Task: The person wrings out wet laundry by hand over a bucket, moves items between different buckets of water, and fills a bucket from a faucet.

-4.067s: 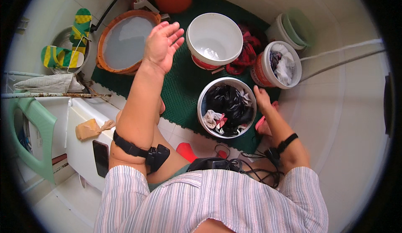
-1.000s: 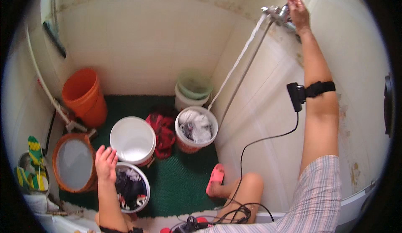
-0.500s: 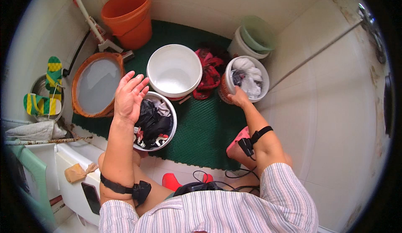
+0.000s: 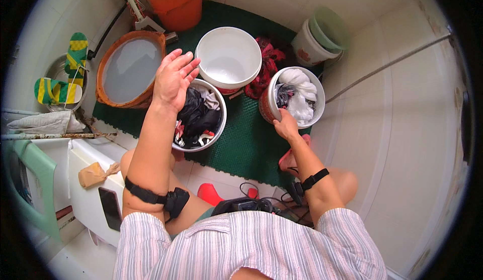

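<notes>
Two hands: left [image 4: 173, 79] splayed, right [image 4: 286, 126] seemingly gripping bucket [image 4: 266, 104]

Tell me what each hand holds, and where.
Right hand grips the near rim of the white laundry bucket. Left hand is open above the dark-clothes bucket, holding nothing.

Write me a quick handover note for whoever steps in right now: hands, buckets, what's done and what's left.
Left hand: open, raised over the bucket of dark clothes, holding nothing.
Right hand: gripping the near rim of the bucket of white clothes.
Empty white bucket stands behind, on the green mat; basin of water sits to the left.
Done: clothes sit in two buckets, darks and whites.
Left: nothing in the basin yet.
</notes>
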Available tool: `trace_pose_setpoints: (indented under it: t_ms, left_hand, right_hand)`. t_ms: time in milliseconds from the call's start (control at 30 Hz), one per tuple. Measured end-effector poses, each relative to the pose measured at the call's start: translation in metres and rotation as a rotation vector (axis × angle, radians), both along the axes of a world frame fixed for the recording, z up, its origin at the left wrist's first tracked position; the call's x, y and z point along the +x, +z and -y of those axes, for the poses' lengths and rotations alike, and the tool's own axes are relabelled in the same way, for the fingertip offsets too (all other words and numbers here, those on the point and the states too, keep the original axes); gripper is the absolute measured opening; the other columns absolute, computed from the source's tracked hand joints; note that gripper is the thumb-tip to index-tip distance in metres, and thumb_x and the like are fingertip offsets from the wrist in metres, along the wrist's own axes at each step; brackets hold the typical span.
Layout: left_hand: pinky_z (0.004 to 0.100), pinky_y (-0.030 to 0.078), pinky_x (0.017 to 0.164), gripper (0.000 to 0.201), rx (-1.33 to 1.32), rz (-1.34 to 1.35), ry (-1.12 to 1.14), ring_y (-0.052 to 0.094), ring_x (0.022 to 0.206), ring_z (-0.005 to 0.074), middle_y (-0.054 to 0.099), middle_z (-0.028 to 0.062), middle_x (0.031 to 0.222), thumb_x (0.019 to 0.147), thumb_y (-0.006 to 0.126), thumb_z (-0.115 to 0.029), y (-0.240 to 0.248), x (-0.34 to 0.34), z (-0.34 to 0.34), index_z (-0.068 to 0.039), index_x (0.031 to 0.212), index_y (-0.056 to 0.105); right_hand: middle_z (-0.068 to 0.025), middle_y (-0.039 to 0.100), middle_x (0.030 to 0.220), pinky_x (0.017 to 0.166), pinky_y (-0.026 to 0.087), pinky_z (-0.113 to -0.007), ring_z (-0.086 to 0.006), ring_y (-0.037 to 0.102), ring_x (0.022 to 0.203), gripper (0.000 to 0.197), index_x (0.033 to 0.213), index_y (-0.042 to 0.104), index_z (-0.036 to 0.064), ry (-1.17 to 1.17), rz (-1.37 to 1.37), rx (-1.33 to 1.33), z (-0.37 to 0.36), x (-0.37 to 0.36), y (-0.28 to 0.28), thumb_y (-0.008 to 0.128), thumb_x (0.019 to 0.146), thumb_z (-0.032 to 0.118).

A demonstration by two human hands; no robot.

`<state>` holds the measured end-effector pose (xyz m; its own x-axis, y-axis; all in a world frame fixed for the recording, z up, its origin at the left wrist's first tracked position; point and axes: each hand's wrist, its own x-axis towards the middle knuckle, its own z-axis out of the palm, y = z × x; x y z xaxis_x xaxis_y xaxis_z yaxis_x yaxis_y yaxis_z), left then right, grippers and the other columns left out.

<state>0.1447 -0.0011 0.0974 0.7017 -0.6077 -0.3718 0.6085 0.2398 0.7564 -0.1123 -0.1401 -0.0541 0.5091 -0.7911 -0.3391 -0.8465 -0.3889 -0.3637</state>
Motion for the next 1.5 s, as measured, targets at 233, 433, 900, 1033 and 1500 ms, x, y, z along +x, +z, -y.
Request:
trace_pose_setpoints:
  t_ms: [233,433,900,1033,1500]
  left_hand:
    - [0.0281,0.039,0.069,0.05,-0.014,-0.009,-0.009,0.048,0.082,0.0191,0.043,0.0109,0.094,0.07,0.054,-0.007,-0.01,0.003,0.001,0.0,0.11,0.025]
    - [0.0275,0.04,0.071,0.026,0.002,-0.077,-0.003,0.046,0.086,0.0204,0.043,0.0115,0.091,0.072,0.052,-0.011,-0.013,0.005,0.011,0.0,0.092,0.04]
    - [0.0264,0.041,0.062,0.04,0.186,-0.204,-0.145,0.05,0.077,0.0179,0.046,0.0081,0.086,0.071,0.052,-0.008,-0.042,-0.023,-0.026,-0.003,0.106,0.032]
    - [0.0256,0.041,0.059,0.047,0.203,-0.189,-0.141,0.051,0.074,0.0166,0.049,0.0075,0.086,0.07,0.053,-0.008,-0.048,-0.037,-0.02,-0.002,0.11,0.029]
    - [0.0225,0.04,0.06,0.04,0.408,0.195,-0.376,0.05,0.074,0.0134,0.05,0.0064,0.084,0.067,0.054,-0.009,-0.089,-0.059,0.022,-0.002,0.103,0.037]
  right_hand:
    - [-0.0185,0.045,0.104,0.083,0.034,-0.034,-0.0305,0.043,0.097,0.043,0.105,0.042,-0.0004,0.205,0.07,0.181,-0.048,0.005,-0.006,0.05,0.066,0.017]
    - [-0.0204,0.046,0.102,0.082,0.035,-0.033,-0.0313,0.044,0.096,0.042,0.102,0.043,-0.0031,0.317,0.121,0.294,-0.077,0.03,-0.018,0.049,0.065,0.015]
    - [-0.0076,0.045,0.096,0.067,0.041,-0.035,-0.0273,0.045,0.085,0.028,0.09,0.052,0.0106,0.77,0.133,-0.285,-0.065,0.043,-0.028,0.047,0.063,0.008]
    - [-0.0105,0.048,0.093,0.067,0.041,-0.036,-0.029,0.047,0.081,0.025,0.089,0.051,0.0091,0.73,0.003,-0.108,-0.065,0.043,-0.043,0.046,0.064,0.008]
    - [-0.0125,0.056,0.072,0.06,0.04,-0.03,-0.0218,0.053,0.065,0.022,0.082,0.054,-0.0004,0.339,0.086,0.5,-0.027,0.032,-0.012,0.051,0.068,0.016]
